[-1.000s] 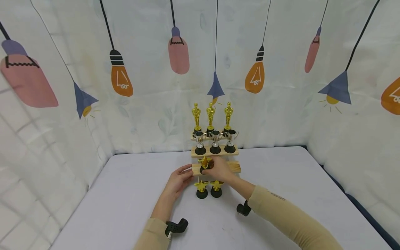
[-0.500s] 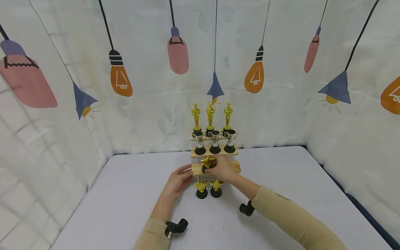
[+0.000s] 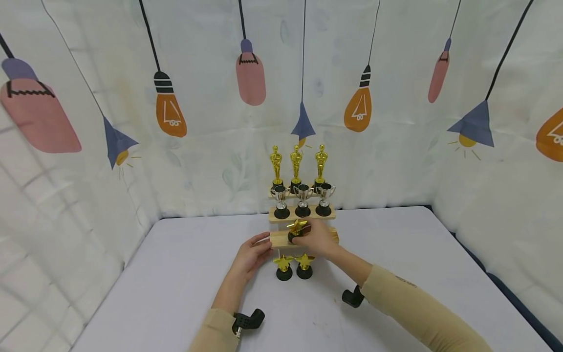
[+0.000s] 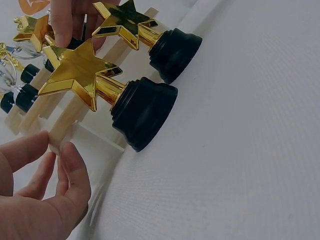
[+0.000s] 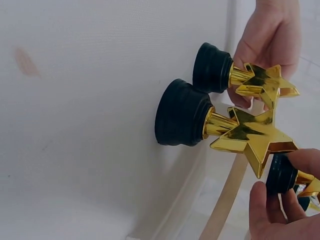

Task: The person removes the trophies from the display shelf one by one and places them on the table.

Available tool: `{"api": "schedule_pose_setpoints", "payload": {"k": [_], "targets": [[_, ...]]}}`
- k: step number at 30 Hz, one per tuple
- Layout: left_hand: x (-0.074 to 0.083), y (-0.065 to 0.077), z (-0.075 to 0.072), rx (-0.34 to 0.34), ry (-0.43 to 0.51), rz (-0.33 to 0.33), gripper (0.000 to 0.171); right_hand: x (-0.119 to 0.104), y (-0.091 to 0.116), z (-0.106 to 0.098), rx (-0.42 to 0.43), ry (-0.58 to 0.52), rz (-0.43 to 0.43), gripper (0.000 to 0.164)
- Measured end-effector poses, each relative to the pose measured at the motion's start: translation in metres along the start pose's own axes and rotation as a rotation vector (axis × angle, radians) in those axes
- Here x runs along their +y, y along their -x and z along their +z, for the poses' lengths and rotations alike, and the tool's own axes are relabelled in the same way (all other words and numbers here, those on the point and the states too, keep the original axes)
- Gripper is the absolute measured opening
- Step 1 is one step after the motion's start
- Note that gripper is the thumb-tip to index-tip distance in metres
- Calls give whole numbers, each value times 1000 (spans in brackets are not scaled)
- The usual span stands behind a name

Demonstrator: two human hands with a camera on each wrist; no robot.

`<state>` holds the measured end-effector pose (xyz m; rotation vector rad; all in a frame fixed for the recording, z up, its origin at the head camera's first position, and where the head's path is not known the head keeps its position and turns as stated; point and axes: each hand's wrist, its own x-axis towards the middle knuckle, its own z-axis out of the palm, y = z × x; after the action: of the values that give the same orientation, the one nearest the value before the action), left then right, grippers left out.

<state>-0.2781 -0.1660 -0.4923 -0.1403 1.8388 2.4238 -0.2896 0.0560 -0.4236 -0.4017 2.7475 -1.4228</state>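
My right hand grips a gold star trophy at the lowest wooden shelf of a small rack. In the right wrist view, its thumb and fingers close round the trophy's black base. Whether that base touches the wood, I cannot tell. My left hand is at the left end of the same shelf; in the left wrist view, thumb and forefinger pinch the plank's end. Two more star trophies, a left one and a right one, stand upright on the table before the rack.
Silver cup trophies line the middle shelf, and gold figure trophies stand on the top one behind them. A white cloth covers the table. Printed fabric hangs behind and at both sides.
The right hand has slid a little to the right along the lowest shelf with the star trophy. The left hand stays at the shelf's end.
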Motion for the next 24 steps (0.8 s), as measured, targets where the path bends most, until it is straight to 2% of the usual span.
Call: {"api": "schedule_pose_setpoints", "payload": {"k": [8, 17, 24], "targets": [[-1, 0, 1, 10, 2, 4, 46, 5, 3, -7, 20, -13, -8, 55], [-1, -1, 0, 20, 0, -8, 44, 7, 11, -17, 23, -57, -15, 45], [0, 0, 0, 14, -9, -4, 44, 10, 19, -26, 28, -61, -21, 50]]}}
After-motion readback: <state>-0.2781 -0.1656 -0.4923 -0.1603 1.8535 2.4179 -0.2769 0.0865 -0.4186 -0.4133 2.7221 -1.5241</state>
